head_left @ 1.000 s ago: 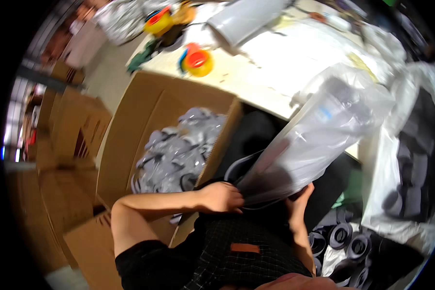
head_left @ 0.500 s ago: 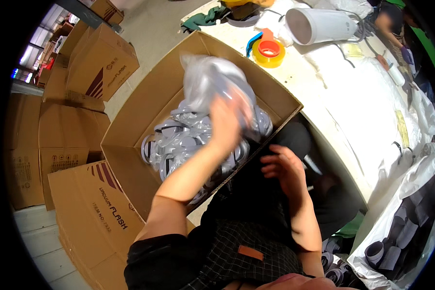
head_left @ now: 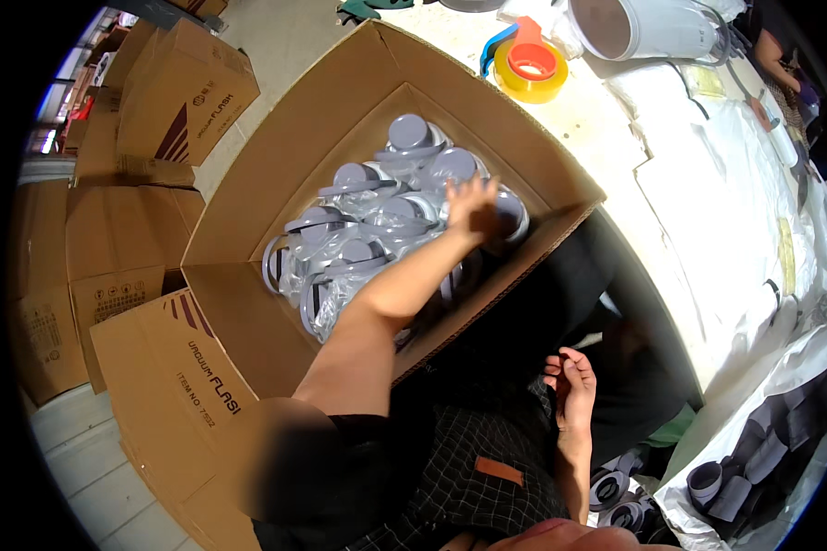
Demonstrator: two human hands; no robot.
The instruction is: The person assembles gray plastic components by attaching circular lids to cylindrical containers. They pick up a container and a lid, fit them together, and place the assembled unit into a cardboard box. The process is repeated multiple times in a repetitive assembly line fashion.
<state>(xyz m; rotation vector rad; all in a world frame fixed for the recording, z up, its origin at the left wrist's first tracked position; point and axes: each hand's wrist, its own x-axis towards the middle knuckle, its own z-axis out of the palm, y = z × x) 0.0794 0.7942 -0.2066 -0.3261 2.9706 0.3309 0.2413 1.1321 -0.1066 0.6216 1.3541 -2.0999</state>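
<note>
Inside the open cardboard box (head_left: pixel 266 147) stand several grey-lidded flasks (head_left: pixel 358 174) with curved handles, wrapped in clear plastic bags. My left hand (head_left: pixel 473 207) reaches over the box's right side with its fingers spread, touching or just above a flask (head_left: pixel 510 216) by the right wall. Nothing shows in its grasp, though the palm side is hidden. Outside the box, my right hand (head_left: pixel 572 378) hangs in front of my dark checked apron (head_left: pixel 450 450), its fingers loosely curled and apart, with nothing visible in them.
On the white table (head_left: pixel 606 151) at right are a tape dispenser (head_left: pixel 531 62), a white cylindrical container (head_left: pixel 652 29) on its side and plastic sheeting (head_left: pixel 735 211). Closed cartons (head_left: pixel 188 92) stand at left. A white sack (head_left: pixel 799 367) of grey cups (head_left: pixel 767 455) is lower right.
My left hand has set a bagged flask down at the box's far right and let go, fingers spreading. My right hand has dropped lower, its fingers curling. The view has shifted slightly.
</note>
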